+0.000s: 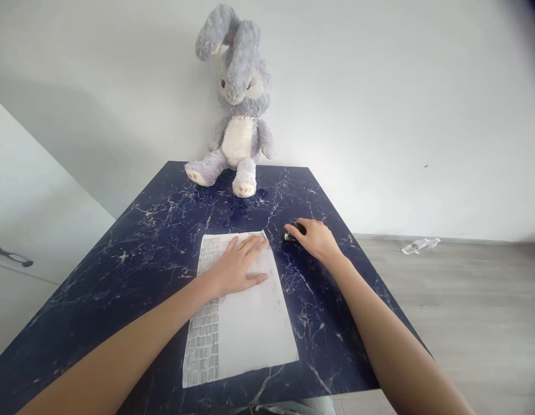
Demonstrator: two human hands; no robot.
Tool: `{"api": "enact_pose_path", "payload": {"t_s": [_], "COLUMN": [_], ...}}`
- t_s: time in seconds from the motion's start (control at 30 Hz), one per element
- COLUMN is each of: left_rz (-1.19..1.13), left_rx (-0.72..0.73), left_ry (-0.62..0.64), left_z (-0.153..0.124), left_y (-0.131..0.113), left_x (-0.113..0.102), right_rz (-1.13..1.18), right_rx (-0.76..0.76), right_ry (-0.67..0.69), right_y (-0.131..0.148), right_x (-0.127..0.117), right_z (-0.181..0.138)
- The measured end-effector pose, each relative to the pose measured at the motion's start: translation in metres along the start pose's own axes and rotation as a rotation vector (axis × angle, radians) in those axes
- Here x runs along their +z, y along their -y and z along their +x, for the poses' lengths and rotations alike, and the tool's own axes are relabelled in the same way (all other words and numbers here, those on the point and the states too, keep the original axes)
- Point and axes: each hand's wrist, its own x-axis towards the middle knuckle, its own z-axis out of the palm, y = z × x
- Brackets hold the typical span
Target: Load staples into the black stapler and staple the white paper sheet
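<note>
My left hand [239, 266] lies flat on a sheet of paper [258, 328], fingers spread over its upper part. Rows of grey pen marks fill a strip down the sheet's left side, and the rest is mostly white. Just right of the paper's top corner, my right hand [315, 239] is closed around a small black stapler [288, 237] at the tabletop. The stapler's front end, with a shiny metal part, points left toward the paper without touching it. My palm and fingers hide the rest of the stapler.
A grey plush rabbit [239, 138] sits at the far end of the dark blue marbled table [133, 276], against the white wall. A white cabinet with a dark handle [11, 257] stands at left. Clear plastic packaging [419, 246] lies on the floor at right.
</note>
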Motion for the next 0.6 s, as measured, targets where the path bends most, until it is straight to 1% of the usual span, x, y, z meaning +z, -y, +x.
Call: {"api": "enact_pose_path", "payload": {"t_s": [0.07,0.13,0.2,0.23,0.3,0.33,0.37,0.4,0.43,0.47,0.53,0.6], "left_rz": [-0.169,-0.347,-0.512,-0.605,-0.880,-1.058,-1.237,-1.401,-1.537,-1.640,-1.765,-1.823], "left_rx": [-0.053,-0.125,-0.200,-0.234,-0.271,-0.276,-0.275,-0.272,-0.271,-0.272,-0.278,-0.282], "left_ry": [-0.134,-0.358,-0.597,-0.692,-0.815,-0.844,-0.858,-0.868,-0.875,-0.886,-0.915,-0.909], "left_z": [0.001,0.002,0.003,0.003,0.003,0.003,0.002,0.001,0.000,-0.002,-0.005,-0.007], "left_y": [0.003,0.012,0.025,0.033,0.050,0.057,0.064,0.069,0.073,0.077,0.080,0.082], "left_x": [-0.004,-0.009,-0.015,-0.018,-0.026,-0.030,-0.034,-0.037,-0.041,-0.044,-0.049,-0.050], "right_rz": [-0.012,-0.063,-0.093,-0.067,0.083,0.189,0.272,0.333,0.348,0.315,0.236,0.184], "right_rx": [-0.029,-0.022,0.024,0.038,0.008,-0.039,-0.087,-0.132,-0.163,-0.205,-0.280,-0.314], "right_ry": [0.065,0.100,0.068,0.035,-0.014,-0.008,0.028,0.081,0.121,0.150,0.175,0.161], "right_y": [-0.004,-0.005,0.001,0.009,0.031,0.046,0.062,0.078,0.093,0.107,0.128,0.137], "right_x": [-0.004,-0.009,-0.014,-0.016,-0.017,-0.016,-0.013,-0.009,-0.004,0.001,0.009,0.013], "right_z": [0.000,-0.001,-0.003,-0.006,-0.015,-0.021,-0.028,-0.035,-0.041,-0.047,-0.054,-0.056]}}
